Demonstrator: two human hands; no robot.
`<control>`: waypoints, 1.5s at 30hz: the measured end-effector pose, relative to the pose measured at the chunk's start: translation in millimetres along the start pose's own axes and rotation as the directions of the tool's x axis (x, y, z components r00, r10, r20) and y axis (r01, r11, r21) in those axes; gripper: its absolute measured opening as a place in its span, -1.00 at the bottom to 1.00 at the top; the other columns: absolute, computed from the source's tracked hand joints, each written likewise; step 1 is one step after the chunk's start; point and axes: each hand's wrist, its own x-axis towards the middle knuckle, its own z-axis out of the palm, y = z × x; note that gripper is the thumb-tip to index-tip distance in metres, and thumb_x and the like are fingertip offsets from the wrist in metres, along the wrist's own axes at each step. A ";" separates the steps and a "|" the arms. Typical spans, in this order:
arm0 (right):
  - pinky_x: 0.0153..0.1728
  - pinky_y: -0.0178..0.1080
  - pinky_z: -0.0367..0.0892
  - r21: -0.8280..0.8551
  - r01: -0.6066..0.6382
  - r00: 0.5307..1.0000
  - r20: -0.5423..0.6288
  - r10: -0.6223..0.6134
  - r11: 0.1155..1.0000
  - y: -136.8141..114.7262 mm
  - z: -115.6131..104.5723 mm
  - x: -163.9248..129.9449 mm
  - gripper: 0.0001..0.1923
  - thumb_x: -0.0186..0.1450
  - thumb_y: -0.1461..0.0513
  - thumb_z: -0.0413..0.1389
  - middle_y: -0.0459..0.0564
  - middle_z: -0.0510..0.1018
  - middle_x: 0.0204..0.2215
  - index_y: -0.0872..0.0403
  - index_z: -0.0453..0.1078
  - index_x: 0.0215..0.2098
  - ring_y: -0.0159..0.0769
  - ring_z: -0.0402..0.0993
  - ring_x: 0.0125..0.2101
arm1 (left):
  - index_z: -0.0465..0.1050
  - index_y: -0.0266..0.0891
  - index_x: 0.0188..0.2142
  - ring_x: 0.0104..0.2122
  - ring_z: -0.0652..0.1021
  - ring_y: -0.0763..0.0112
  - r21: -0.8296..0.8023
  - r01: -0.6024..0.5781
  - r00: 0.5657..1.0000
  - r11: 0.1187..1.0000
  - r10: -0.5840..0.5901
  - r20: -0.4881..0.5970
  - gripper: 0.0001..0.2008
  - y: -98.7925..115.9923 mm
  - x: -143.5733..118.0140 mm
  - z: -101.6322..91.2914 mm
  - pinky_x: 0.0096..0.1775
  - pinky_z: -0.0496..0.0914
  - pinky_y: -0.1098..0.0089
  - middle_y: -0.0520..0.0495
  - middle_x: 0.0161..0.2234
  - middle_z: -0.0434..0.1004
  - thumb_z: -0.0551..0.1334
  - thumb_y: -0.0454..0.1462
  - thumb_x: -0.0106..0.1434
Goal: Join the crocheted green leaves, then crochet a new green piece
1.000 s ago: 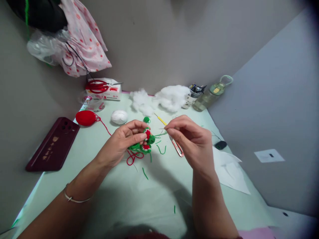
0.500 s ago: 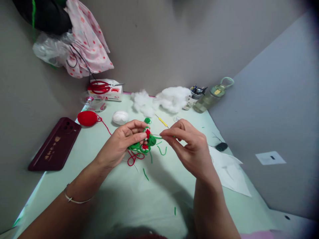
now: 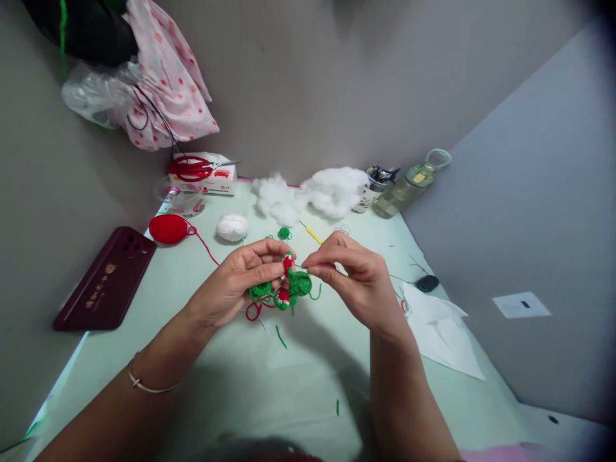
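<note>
My left hand [image 3: 250, 276] is closed, pinching a small crocheted piece [image 3: 299, 283] in green, red and white between thumb and fingers. Green parts of it hang below the thumb, along with a second red and white patch. Close by on the right, my right hand [image 3: 349, 273] is closed in a pinch on a thin yarn needle [image 3: 299, 266], mostly hidden by the fingertips. Its tip is near the upper red part; I cannot tell whether it goes into the stitches. Loose red yarn [image 3: 253, 312] lies under the piece.
Behind the hands are a red yarn ball [image 3: 168, 229], a white yarn ball [image 3: 231, 228], white stuffing [image 3: 333, 191] and a yellow-handled crochet hook [image 3: 314, 235]. Red scissors [image 3: 191, 169] rest on a box. A phone [image 3: 106, 279] lies left; a bottle [image 3: 409, 186] and white paper [image 3: 443, 327] are right.
My right hand has moved left, nearer the crocheted piece, and the gap between them has shrunk. The piece has turned a little, showing more of its green part.
</note>
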 end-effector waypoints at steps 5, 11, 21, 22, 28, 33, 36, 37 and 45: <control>-0.34 -0.27 0.37 0.029 -0.019 1.000 -0.009 0.019 0.999 0.2 6.3 0.7 -0.91 0.36 0.30 0.26 -0.12 0.50 -0.42 -0.02 0.61 -0.24 -0.38 0.42 -0.37 | 0.59 -0.23 -0.22 -0.54 0.47 0.53 0.017 -0.012 0.999 1.000 0.011 0.034 -0.82 -1.6 0.4 2.6 -0.47 0.43 0.51 0.06 -0.48 0.51 0.46 -0.24 0.20; -0.31 -0.26 0.41 -0.184 -0.044 0.992 -0.128 0.020 0.982 -6.3 16.1 -0.7 -0.90 0.38 0.33 0.22 -0.08 0.57 -0.34 0.00 0.54 -0.22 -0.37 0.48 -0.35 | 0.55 -0.23 -0.25 -0.47 0.53 0.50 0.028 -0.033 0.997 0.999 0.035 -0.068 -0.80 -4.6 3.0 4.8 -0.40 0.44 0.51 0.04 -0.43 0.56 0.48 -0.24 0.17; -0.15 -0.21 0.51 -0.469 0.162 0.987 0.068 -0.147 0.868 -7.6 20.6 -9.0 -0.56 0.44 0.45 -0.05 0.06 0.61 -0.09 -0.03 0.43 0.15 -0.27 0.57 -0.11 | 0.55 -0.24 -0.25 -0.40 0.54 0.48 0.028 -0.049 0.995 0.998 0.052 -0.089 -0.82 -14.4 4.8 5.6 -0.30 0.45 0.49 0.02 -0.39 0.57 0.45 -0.23 0.21; -0.15 -0.21 0.51 -0.455 0.159 0.987 0.071 -0.143 0.876 -7.7 19.5 -8.7 -0.57 0.45 0.44 -0.04 0.05 0.61 -0.10 -0.02 0.42 0.16 -0.27 0.58 -0.11 | 0.54 -0.24 -0.23 -0.40 0.54 0.48 0.017 -0.040 0.995 0.999 0.042 -0.088 -0.81 -13.3 4.4 5.5 -0.31 0.45 0.49 0.02 -0.40 0.57 0.45 -0.22 0.21; -0.16 -0.20 0.52 -0.435 0.179 0.983 0.048 -0.176 0.882 -11.3 21.0 -6.3 -0.77 0.46 0.32 0.10 0.03 0.64 -0.16 0.01 0.43 0.05 -0.27 0.60 -0.16 | 0.51 -0.24 -0.24 -0.48 0.53 0.50 -0.049 -0.044 0.989 0.998 0.037 -0.145 -0.72 -7.7 1.9 6.5 -0.39 0.44 0.50 0.05 -0.45 0.56 0.51 -0.24 0.12; -0.15 -0.20 0.51 -0.425 0.171 0.985 0.054 -0.164 0.889 -12.5 21.3 -6.9 -0.76 0.48 0.35 0.01 0.04 0.65 -0.16 0.03 0.42 0.04 -0.27 0.61 -0.15 | 0.52 -0.24 -0.25 -0.43 0.56 0.48 -0.021 -0.095 0.978 0.995 0.090 -0.186 -0.73 -10.0 3.5 7.3 -0.34 0.48 0.48 0.04 -0.42 0.58 0.51 -0.24 0.11; -0.15 -0.24 0.51 -0.387 0.105 0.994 0.048 -0.094 0.916 -14.0 17.5 -7.8 -0.75 0.50 0.32 -0.02 0.04 0.66 -0.12 0.04 0.39 0.08 -0.31 0.63 -0.17 | 0.52 -0.24 -0.24 -0.42 0.57 0.48 0.000 -0.091 0.977 0.996 0.089 -0.193 -0.73 -10.4 4.2 7.1 -0.34 0.49 0.48 0.03 -0.41 0.59 0.51 -0.24 0.12; -0.15 -0.25 0.50 -0.384 0.094 0.995 0.050 -0.081 0.918 -14.1 16.8 -8.1 -0.77 0.49 0.30 0.01 0.03 0.66 -0.12 0.05 0.39 0.07 -0.31 0.63 -0.18 | 0.52 -0.24 -0.24 -0.42 0.56 0.48 0.004 -0.093 0.977 0.996 0.092 -0.192 -0.73 -10.4 4.2 7.0 -0.35 0.49 0.48 0.04 -0.41 0.59 0.51 -0.24 0.12; -0.38 -0.33 0.39 -0.586 0.174 0.978 0.010 -0.208 0.791 -8.0 26.7 -7.2 -0.80 0.41 0.42 0.07 0.01 0.66 -0.18 0.06 0.48 -0.18 -0.39 0.59 -0.33 | 0.51 -0.23 -0.26 -0.40 0.53 0.55 0.156 -0.131 0.968 0.979 0.160 -0.194 -0.81 -17.0 5.3 6.1 -0.32 0.45 0.55 0.08 -0.40 0.55 0.46 -0.26 0.19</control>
